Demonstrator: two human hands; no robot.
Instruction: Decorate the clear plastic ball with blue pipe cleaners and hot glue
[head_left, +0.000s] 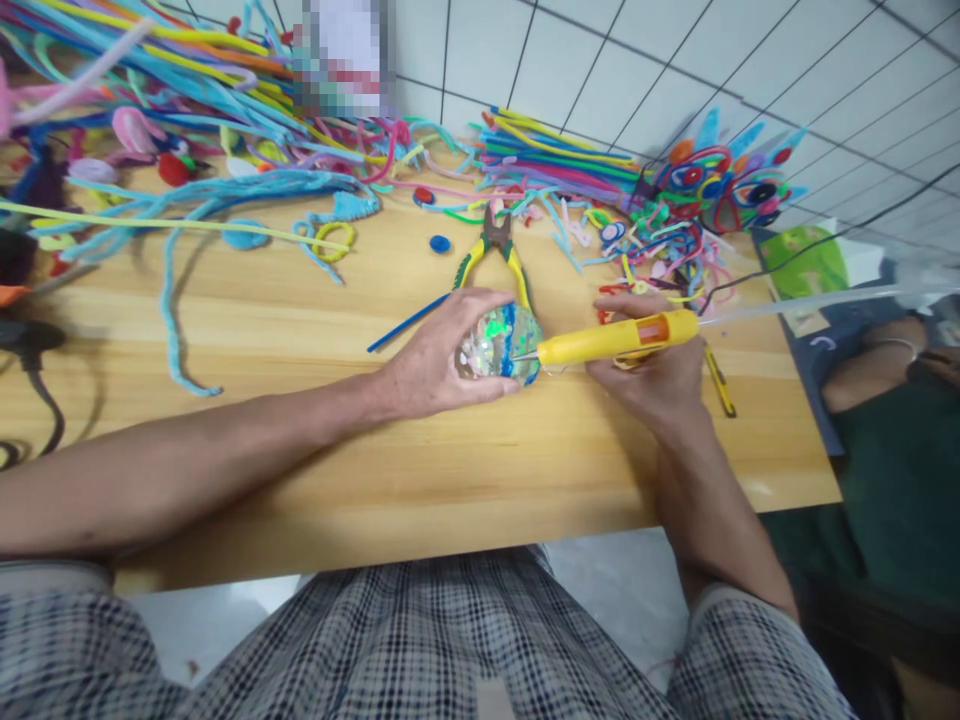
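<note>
Head view, open worktop point(420, 480) toward the near edge, left hand point(420, 365) with fingers round a glittery ball point(489, 345), right hand point(660, 385) gripping a glue gun point(619, 339), nozzle point(528, 356) leftward, long axis near-parallel to that edge.

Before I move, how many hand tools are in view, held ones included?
3: the yellow glue gun in the right hand, the pliers beyond the left hand, and an apparent cutter on the table, right of the right hand. Others may be hidden.
</note>
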